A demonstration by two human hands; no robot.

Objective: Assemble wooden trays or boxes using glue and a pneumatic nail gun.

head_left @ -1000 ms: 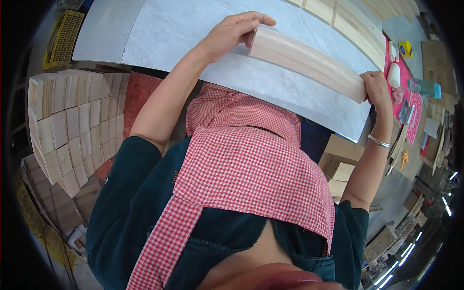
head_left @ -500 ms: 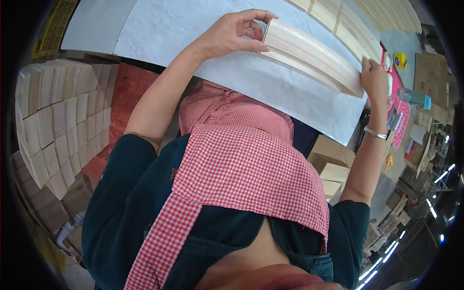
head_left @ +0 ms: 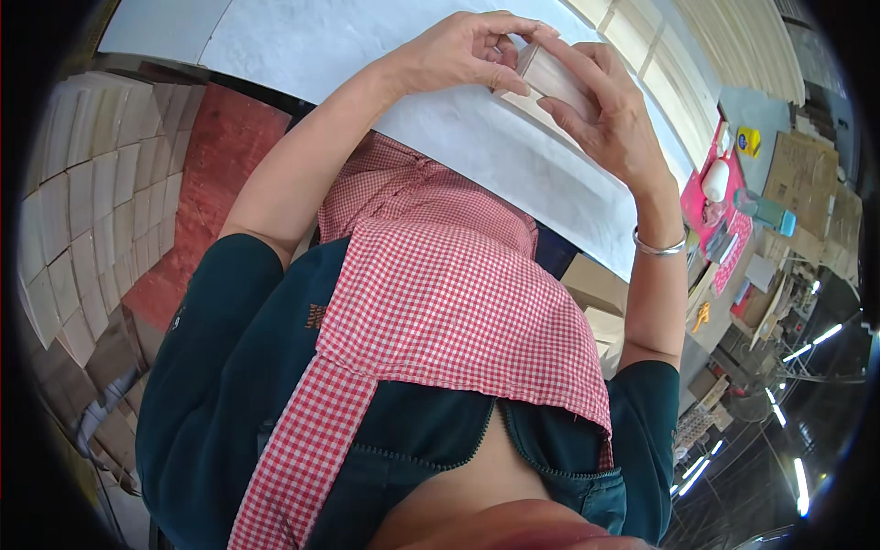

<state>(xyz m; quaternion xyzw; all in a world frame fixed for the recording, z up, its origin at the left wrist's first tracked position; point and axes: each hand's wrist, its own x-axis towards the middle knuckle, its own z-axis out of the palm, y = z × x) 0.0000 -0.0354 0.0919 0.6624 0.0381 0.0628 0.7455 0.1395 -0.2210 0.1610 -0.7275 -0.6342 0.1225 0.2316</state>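
A bundle of pale wooden strips (head_left: 554, 77) lies over the white marbled tabletop, partly covered by my hands. At its left end, my left hand (head_left: 458, 55) has its fingers and thumb curled around the end face. My right hand (head_left: 612, 115) arches over the bundle from the right, fingers on the far side and thumb on the near side. The fingertips of both hands come close together at the far corner of that end. Behind my right hand the rest of the bundle is mostly hidden.
More long wooden strips (head_left: 733, 41) lie at the far right. Stacked wooden blocks (head_left: 92, 197) stand at the left beside a red surface (head_left: 215, 174). A pink cloth (head_left: 720, 197), a white bottle (head_left: 716, 181) and a teal-lidded container (head_left: 768, 213) are at the right.
My right hand has left the bundle's right end and moved left along it, near my left hand. My left hand stays at the left end. The view has shifted slightly.
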